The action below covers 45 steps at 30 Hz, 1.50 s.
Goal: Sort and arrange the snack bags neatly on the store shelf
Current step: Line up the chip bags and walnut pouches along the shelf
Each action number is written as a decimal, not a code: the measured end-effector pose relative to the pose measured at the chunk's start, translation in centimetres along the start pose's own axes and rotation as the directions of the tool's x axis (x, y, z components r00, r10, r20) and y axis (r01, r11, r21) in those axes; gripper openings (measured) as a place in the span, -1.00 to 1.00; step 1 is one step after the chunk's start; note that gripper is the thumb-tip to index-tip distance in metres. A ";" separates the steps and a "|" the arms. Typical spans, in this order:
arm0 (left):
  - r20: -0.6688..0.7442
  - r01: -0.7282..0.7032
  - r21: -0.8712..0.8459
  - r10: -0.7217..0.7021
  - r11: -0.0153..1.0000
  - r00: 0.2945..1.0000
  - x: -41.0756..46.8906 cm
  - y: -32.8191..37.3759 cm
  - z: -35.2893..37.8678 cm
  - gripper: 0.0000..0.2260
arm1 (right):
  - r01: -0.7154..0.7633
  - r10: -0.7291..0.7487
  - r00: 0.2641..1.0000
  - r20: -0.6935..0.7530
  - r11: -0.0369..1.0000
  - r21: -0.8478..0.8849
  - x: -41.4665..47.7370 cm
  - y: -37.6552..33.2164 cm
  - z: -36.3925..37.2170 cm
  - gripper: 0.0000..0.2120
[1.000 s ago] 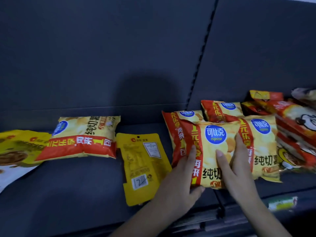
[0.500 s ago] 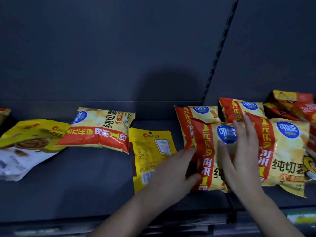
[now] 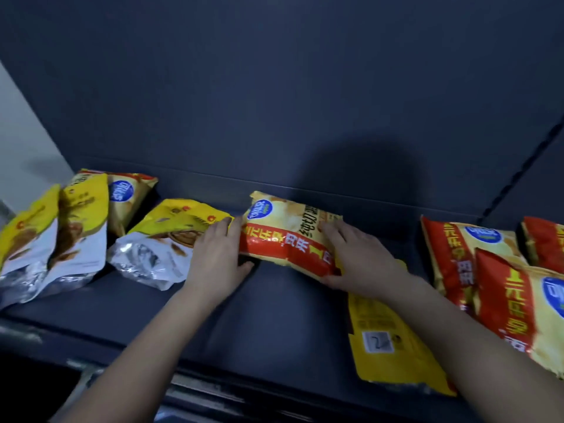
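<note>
Both grips have been shifted left, off the right-hand bags (image 3: 494,279), onto the sideways chip bag (image 3: 287,233) mid-way along the shelf (image 3: 274,315). Left grip (image 3: 218,254) is pressed flat-fingered against its left end; its right end is pinched by the right grip (image 3: 357,261).

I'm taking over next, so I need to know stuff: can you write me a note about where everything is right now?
Left hand: fingers straight, pressing the left end of the chip bag. Right hand: grips its right end. The bag lies sideways mid-shelf.
Done: chip bag group overlapping at right.
Left: this bag, the flat yellow pouch under the right forearm, and the stray chip bag behind the yellow-and-silver pouches at far left.
</note>
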<state>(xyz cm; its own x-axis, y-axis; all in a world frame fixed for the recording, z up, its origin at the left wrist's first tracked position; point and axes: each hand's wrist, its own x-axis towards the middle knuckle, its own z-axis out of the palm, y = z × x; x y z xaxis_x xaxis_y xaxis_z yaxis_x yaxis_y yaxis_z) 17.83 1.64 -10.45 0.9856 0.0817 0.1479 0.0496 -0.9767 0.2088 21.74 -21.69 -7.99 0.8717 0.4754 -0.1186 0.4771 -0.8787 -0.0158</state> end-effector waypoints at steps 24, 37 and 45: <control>-0.302 -0.416 -0.282 0.332 0.864 0.894 1.8 14.3 -3.9 -0.28 | -0.195 0.313 0.832 -0.459 0.938 0.287 -7.5 8.9 -7.4 -0.04; 0.167 -0.531 -0.434 0.644 0.728 0.747 2.7 29.6 0.9 -0.38 | -0.606 0.643 0.754 -0.134 0.759 0.237 -16.3 22.6 -5.2 -0.12; -0.013 -0.496 -0.322 0.520 0.806 0.854 2.5 25.0 1.0 -0.29 | -0.491 0.564 0.784 -0.260 0.819 0.295 -13.7 20.1 -6.5 -0.26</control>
<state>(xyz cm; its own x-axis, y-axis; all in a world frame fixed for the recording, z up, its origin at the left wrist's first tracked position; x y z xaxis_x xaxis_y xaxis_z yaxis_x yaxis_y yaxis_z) 21.69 -22.78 -5.81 0.8656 -0.4354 0.2472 -0.5006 -0.7642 0.4067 20.09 -45.55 -0.20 0.9815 -0.1115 0.1559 -0.0704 -0.9663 -0.2477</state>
